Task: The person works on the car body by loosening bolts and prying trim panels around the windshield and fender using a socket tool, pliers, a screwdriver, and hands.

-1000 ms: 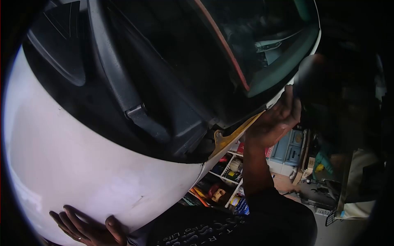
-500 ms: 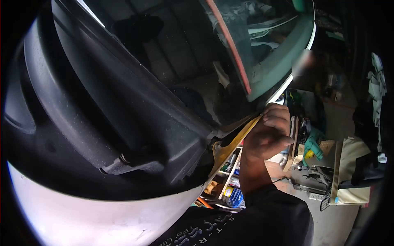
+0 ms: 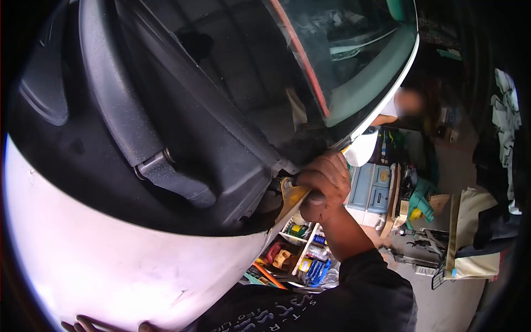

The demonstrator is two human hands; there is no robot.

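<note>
Right hand [image 3: 325, 181] curls fingers around the yellow edge [image 3: 292, 197]; left hand [image 3: 88, 326] (partly cropped) spreads fingers on the hood [image 3: 133, 271].

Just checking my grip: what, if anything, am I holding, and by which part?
Your right hand grips the yellow strip partway along, yellow showing on both sides. Your left hand rests on the white panel, holding nothing.

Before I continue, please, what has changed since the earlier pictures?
The right hand has moved down along the car's edge and is now curled over the yellow strip, covering its upper part. The left hand, out of view a moment ago, shows again at the bottom, only its fingers, on the white panel. The yellow strip seems to be in the same place.
</note>
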